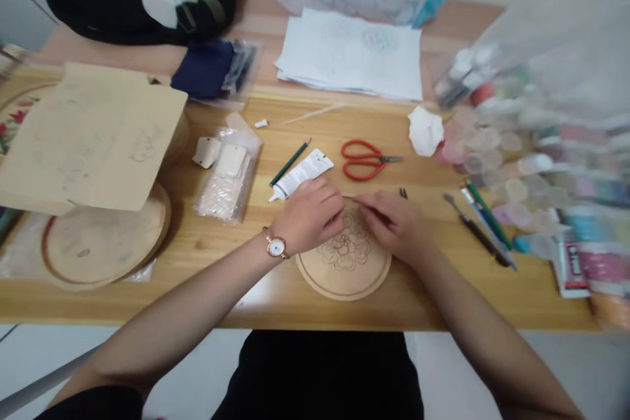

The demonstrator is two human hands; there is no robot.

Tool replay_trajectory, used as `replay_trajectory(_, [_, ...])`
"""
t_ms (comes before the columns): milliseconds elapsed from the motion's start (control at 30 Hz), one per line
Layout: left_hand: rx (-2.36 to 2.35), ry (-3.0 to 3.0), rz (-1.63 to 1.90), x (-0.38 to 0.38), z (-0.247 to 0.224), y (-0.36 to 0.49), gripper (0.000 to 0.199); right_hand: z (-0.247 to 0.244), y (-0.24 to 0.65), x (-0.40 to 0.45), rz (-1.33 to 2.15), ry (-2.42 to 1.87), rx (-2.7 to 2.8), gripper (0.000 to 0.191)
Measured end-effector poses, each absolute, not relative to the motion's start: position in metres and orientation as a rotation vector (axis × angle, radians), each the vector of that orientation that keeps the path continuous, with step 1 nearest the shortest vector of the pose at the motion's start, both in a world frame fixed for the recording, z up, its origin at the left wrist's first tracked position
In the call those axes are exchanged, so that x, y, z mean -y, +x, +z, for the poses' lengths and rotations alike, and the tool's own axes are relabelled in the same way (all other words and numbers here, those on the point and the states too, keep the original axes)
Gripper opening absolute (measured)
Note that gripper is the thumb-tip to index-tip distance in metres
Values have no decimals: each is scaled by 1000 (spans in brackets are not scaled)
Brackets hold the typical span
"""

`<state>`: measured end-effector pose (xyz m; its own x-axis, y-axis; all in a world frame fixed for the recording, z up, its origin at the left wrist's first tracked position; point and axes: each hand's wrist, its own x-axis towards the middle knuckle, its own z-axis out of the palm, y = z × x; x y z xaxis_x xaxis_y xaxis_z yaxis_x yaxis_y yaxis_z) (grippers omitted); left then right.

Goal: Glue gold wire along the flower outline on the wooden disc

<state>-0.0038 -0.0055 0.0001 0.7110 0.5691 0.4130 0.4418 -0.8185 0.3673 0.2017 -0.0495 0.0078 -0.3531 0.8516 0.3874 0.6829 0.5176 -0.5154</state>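
Observation:
A round wooden plate [344, 285] with a flower outline [343, 249] drawn on it lies near the table's front edge. Over its upper left part is my left hand [315, 213], fingers curled in; a watch is on that wrist. My right hand [396, 223] pinches with thumb and forefinger at the plate's upper right. A thin dark line shows between the hands, too fine to name, and what the fingers hold is hidden. Just beyond my left hand lie a white tube [308, 172] and a dark green pencil [290, 163]. Red-handled scissors [365, 160] rest beyond both hands.
Left are a cardboard sheet [98, 138], another round wooden plate [105, 249] and a plastic packet [229, 180] of pale pieces. Papers [349, 59] and a black bag [113, 0] lie behind. Right are a dark-handled tool [472, 230], brushes and several small pots [492, 144].

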Motion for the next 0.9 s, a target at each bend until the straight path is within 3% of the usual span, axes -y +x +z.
replay_trajectory(900, [-873,2721,692,6,2,-4,27,13,201,46,530,-1347,1958,16])
